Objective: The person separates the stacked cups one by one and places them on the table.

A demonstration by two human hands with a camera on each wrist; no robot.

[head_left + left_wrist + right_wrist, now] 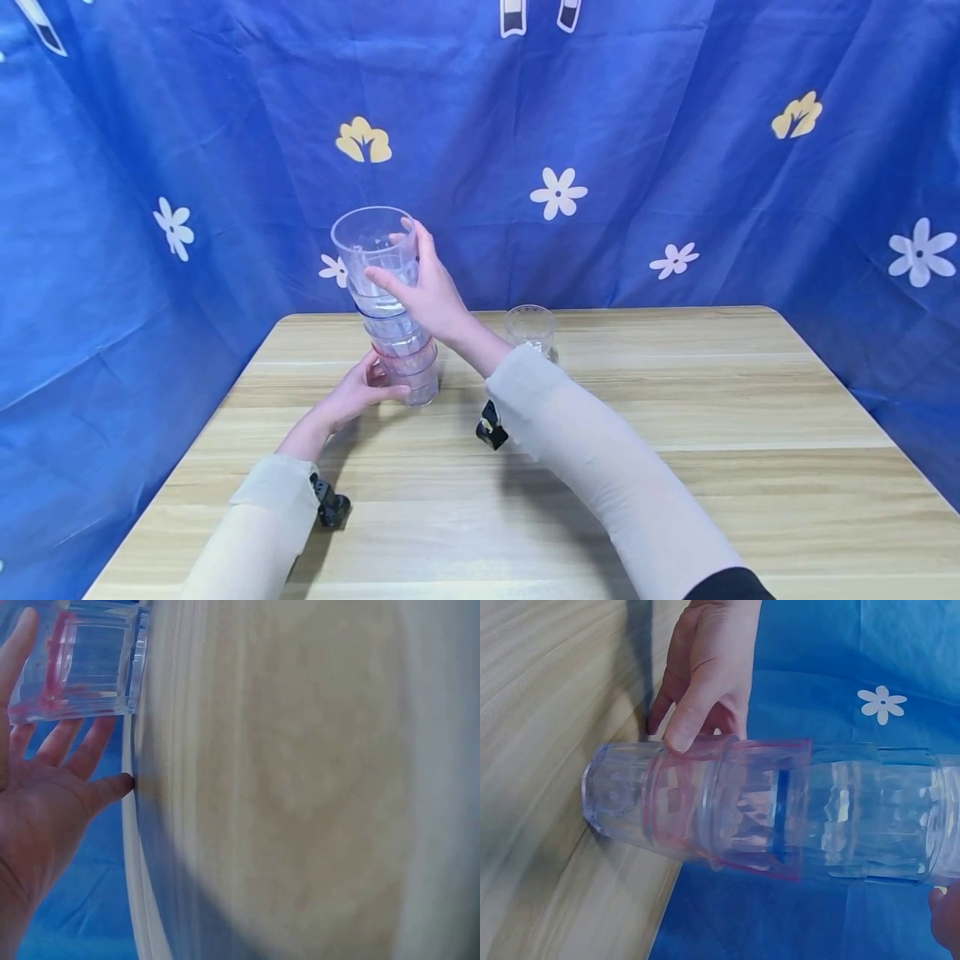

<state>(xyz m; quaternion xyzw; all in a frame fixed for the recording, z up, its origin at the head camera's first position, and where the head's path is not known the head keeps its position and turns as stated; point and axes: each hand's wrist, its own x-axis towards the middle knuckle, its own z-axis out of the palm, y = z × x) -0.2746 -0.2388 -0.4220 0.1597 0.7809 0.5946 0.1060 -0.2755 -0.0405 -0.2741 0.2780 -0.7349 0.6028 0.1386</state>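
Two-handed stack handling. Stack of clear tumblers (399, 337), some edged red or blue, stands nested left of centre on the wood-grain table (697, 400), toward the far side. Base is at the tabletop or just above it; contact can't be confirmed. Head view shows the top leaning left, but that could be the camera angle, so true tilt is unclear.

Right hand (435, 287) grasps the top tumbler (360, 265), thumb on the near side, fingers round toward the back, partly hidden by the wall. Left hand (360, 392) grips the bottom of the stack, thumb across the near side, fingers behind; little finger sticks out loose in the left wrist view. Lone tumbler (520, 325) stands to the right on the far part of the table, untouched, beyond the right forearm. Blue curtain (637, 108) behind.

Step in hand, judged from the grips: top and bottom of the column being controlled together. Next move probably calls for the left hand to steady the base while the right guides the top, both in line. Main risk: tall column tipping or separating if one side lets go early.
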